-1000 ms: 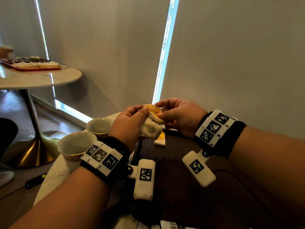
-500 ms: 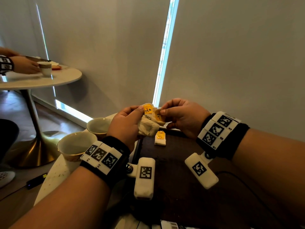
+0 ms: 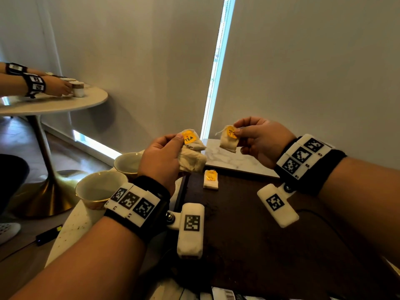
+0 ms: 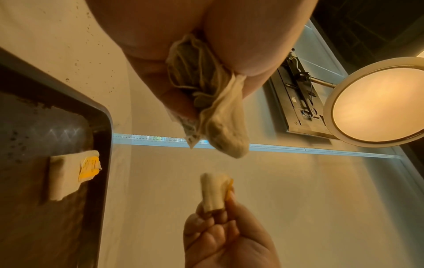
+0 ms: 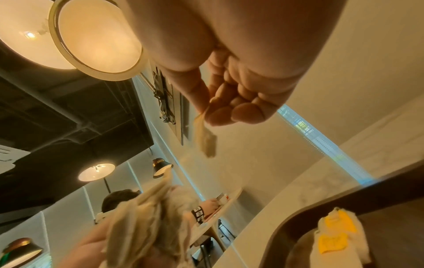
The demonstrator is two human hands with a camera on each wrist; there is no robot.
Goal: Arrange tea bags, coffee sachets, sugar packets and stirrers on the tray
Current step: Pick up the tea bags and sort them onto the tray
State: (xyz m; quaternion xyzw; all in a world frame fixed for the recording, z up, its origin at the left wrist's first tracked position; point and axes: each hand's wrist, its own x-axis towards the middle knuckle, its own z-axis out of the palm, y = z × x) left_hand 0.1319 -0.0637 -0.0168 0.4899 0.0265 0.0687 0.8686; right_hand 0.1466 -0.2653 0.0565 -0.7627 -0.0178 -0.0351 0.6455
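While the left hand (image 3: 161,158) grips bunched tea bags (image 3: 192,158), count unclear, the right hand (image 3: 260,140) pinches one tea bag (image 3: 228,140).

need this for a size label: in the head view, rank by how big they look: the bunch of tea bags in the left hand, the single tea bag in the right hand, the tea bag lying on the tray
1. bunch of tea bags gripped in the left hand
2. Unsure: the single tea bag pinched by the right hand and the tea bag lying on the tray look alike.

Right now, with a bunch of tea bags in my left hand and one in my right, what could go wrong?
1. The left hand grips a crumpled bunch of tea bags; loose ones could slip out beside the tray.
2. The right hand pinches its single tea bag only by the yellow tag, so it could swing or tear free.
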